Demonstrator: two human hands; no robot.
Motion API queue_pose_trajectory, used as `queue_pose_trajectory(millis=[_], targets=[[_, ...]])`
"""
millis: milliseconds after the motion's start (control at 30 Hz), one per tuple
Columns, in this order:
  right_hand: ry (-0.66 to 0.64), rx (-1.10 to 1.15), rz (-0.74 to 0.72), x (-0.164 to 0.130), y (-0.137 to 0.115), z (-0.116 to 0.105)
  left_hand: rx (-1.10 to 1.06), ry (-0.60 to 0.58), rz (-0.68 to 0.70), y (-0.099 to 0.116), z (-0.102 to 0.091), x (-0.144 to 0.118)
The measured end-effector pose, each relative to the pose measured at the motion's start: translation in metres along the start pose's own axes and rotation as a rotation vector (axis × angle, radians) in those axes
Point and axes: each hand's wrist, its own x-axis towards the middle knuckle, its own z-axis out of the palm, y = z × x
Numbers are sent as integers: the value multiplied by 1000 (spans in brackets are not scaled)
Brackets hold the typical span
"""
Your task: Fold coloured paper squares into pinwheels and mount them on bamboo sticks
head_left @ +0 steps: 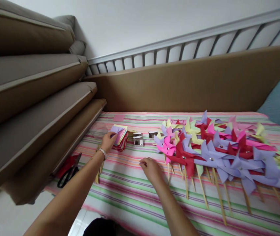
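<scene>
Fingertips of the left hand [108,141] rest on the top sheet of a stack of coloured paper squares [120,137], pinching at its near edge; whether one sheet or several are caught cannot be told. Beside it, the right hand [151,167] lies lightly curled on the striped cloth [130,196], its fingertips closed as if on something very small, too small to identify. Just beyond the stack sit small metal boxes [138,140], and to the right a wide spread of finished pinwheels [211,150] lies on wooden sticks. Black scissors [69,172] rest at the cloth's left edge, near the stacked cushions [31,108].

The likely slip is lifting more than one square, since thin sheets cling together. A drag of the left forearm could also fan the stack or knock loose sticks lying beneath the wrist.
</scene>
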Motion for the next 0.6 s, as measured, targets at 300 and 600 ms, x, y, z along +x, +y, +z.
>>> queue_pose_trajectory(millis=[300, 600], targets=[[136, 194, -26, 4, 1, -10, -331, 308, -19, 31, -31, 7], [49, 1283, 162, -6, -44, -30, -1038, 92, -206, 81, -23, -93]])
